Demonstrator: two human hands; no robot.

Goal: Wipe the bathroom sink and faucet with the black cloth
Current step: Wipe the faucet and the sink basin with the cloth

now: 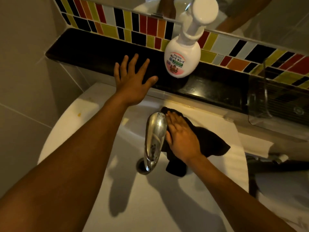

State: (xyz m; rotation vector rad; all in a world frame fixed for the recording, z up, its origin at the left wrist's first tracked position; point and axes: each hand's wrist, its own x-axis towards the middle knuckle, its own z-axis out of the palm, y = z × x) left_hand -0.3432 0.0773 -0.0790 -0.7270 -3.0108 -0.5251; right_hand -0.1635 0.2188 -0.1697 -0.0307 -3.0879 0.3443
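Observation:
The white bathroom sink (143,203) fills the lower middle, with its drain (141,166) under the chrome faucet (154,139). A black cloth (210,143) lies bunched against the faucet's right side and hangs over the basin's rear edge. My right hand (181,136) presses flat on the cloth, fingers against the faucet body. My left hand (132,77) rests with fingers spread on the front edge of the black ledge (87,51) behind the sink, holding nothing.
A white pump soap bottle (183,56) stands on the ledge just right of my left hand. A clear plastic holder (260,101) sits at the ledge's right end. Coloured tiles (145,25) and a mirror (250,12) run behind. A yellow stain (79,114) marks the sink's left rim.

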